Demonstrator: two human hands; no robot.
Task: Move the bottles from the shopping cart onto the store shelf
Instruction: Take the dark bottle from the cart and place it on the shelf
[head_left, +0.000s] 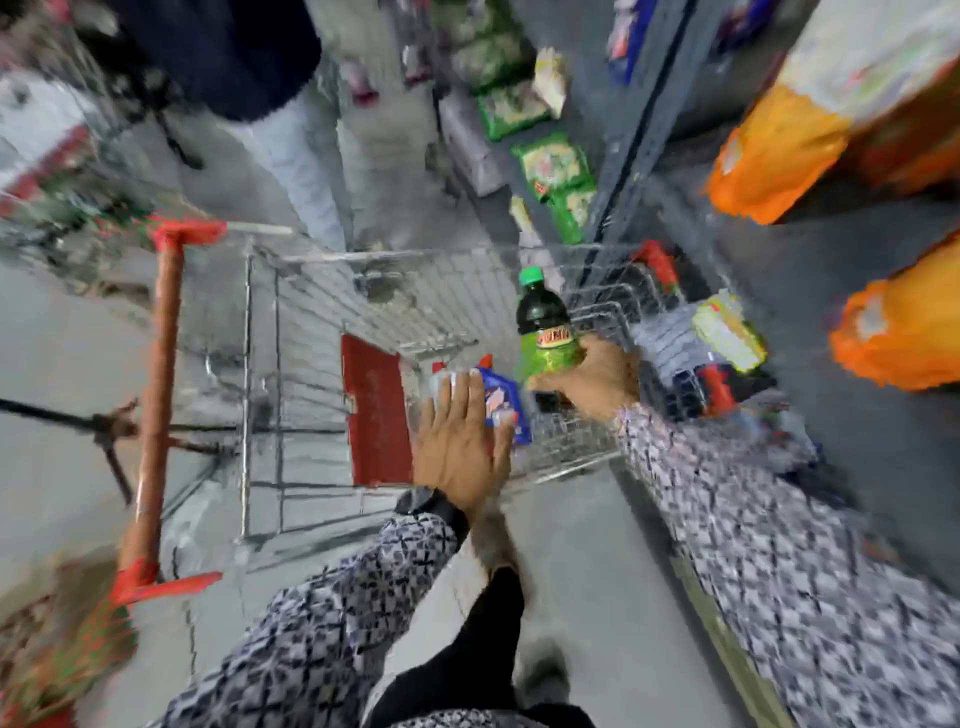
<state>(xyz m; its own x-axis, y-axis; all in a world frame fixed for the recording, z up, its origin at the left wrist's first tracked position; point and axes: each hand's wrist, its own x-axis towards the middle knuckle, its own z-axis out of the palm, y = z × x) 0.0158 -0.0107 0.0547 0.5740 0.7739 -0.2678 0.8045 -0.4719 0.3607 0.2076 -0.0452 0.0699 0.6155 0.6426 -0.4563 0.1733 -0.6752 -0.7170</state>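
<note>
1. We see heavy motion blur across the whole view; the shelf goods (553, 171) at the top are green smears and we cannot read any pack.
2. The label on the green-capped bottle (545, 327) is too smeared for us to read, and the right hand (592, 376) hides its base.
3. The left hand (460, 441) covers most of a blue-labelled bottle (506, 402); we cannot tell whether the fingers grip it or only rest on it.
4. The orange bags (769, 156) are cut by the right edge.
5. A second person (291, 104) stands at the top, cut off by the upper edge.
6. The cart (332, 312) floor is blurred; we cannot count what lies there.
</note>
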